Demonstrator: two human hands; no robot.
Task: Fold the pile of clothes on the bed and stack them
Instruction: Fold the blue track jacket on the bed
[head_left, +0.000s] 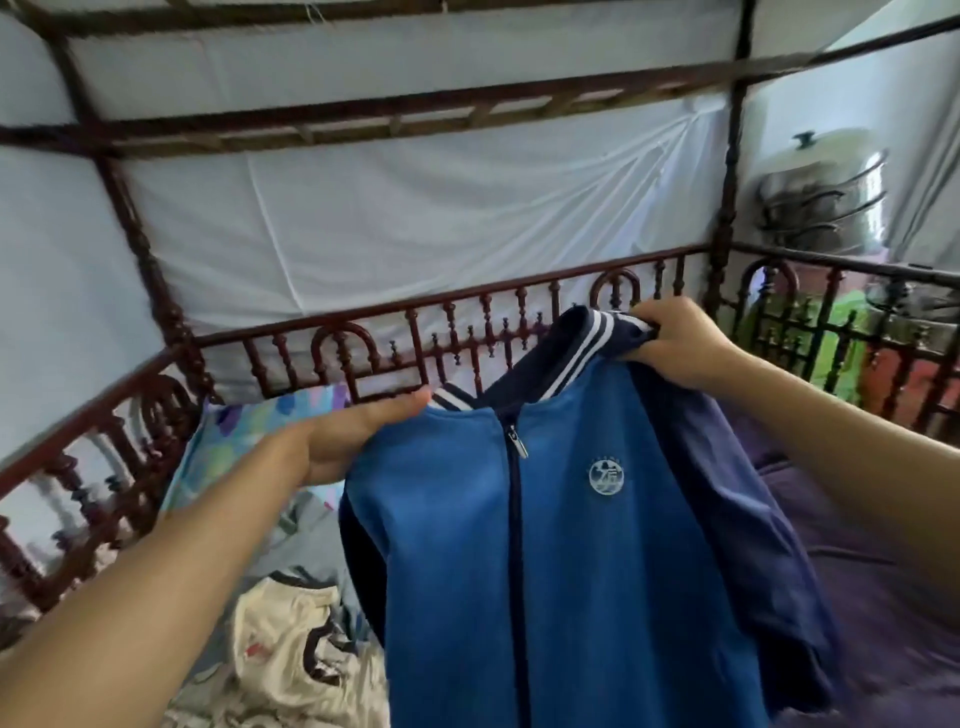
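Round white emblem on chest of blue zip jacket, right of the zip. Centre: a stylised glyph over wavy lines. Top edge: an arc of tiny letters, too small & blurred to read. No other text, brand or no. legible in view.

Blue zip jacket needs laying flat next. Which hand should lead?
Right, probably. The right hand grips the striped collar of the blue zip jacket, nearer the purple bedding; the left hand holds the other shoulder, toward the crumpled cream clothes.
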